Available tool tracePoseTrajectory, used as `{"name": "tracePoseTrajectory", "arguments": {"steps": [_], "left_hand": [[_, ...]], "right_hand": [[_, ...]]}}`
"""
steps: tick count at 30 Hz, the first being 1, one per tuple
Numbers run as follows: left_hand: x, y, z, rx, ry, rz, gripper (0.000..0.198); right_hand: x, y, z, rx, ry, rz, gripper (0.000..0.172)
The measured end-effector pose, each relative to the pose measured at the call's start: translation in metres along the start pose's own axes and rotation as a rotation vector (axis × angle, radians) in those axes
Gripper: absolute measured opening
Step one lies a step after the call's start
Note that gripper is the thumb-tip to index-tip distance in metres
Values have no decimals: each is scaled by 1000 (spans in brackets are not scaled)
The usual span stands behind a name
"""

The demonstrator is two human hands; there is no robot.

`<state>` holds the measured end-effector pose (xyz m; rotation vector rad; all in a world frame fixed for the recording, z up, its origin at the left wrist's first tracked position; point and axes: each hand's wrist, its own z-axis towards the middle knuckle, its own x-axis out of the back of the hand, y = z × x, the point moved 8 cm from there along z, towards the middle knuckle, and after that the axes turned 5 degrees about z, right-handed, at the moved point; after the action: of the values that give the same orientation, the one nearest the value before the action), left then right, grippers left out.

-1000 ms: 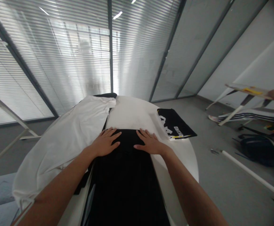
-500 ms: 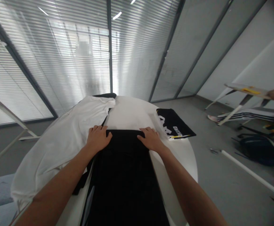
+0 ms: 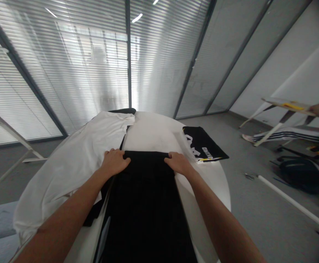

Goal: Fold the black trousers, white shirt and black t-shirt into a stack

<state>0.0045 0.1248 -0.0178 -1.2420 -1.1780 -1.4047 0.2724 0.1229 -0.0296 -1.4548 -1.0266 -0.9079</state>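
A white garment (image 3: 74, 157) drapes over the left of the white counter (image 3: 154, 128); a flat black item with white print (image 3: 214, 144) lies at its right edge. Slatted blinds (image 3: 165, 69) line the far side. Far right, a person's striped trouser leg (image 3: 293, 134) extends by a table (image 3: 276, 101) bearing something yellow (image 3: 295, 106).

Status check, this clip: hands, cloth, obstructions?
Left hand and right hand gripping far corners of black cloth. Cloth laid on white table, near end out of frame. White garment close beside left hand.
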Motion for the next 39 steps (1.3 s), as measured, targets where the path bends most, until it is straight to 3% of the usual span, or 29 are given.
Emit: {"name": "tracePoseTrajectory", "arguments": {"steps": [7, 14, 19, 24, 32, 35, 39], "left_hand": [[-2, -11, 7, 40, -15, -288, 29], [1, -8, 1, 56, -9, 6, 47], [-9, -8, 7, 52, -49, -119, 43], [-5, -14, 9, 61, -43, -343, 38], [-9, -26, 5, 179, -88, -220, 50], [-10, -23, 5, 148, -116, -266, 40], [-11, -21, 4, 98, -209, -487, 28]], "right_hand": [[5, -2, 5, 42, 102, 123, 18], [6, 7, 2, -72, 77, 79, 40], [4, 1, 3, -4, 57, 52, 31], [7, -1, 5, 44, 64, 230, 20], [0, 6, 7, -22, -36, 559, 21], [-6, 8, 6, -49, -103, 626, 18], [-11, 4, 5, 15, -176, 753, 15]]}}
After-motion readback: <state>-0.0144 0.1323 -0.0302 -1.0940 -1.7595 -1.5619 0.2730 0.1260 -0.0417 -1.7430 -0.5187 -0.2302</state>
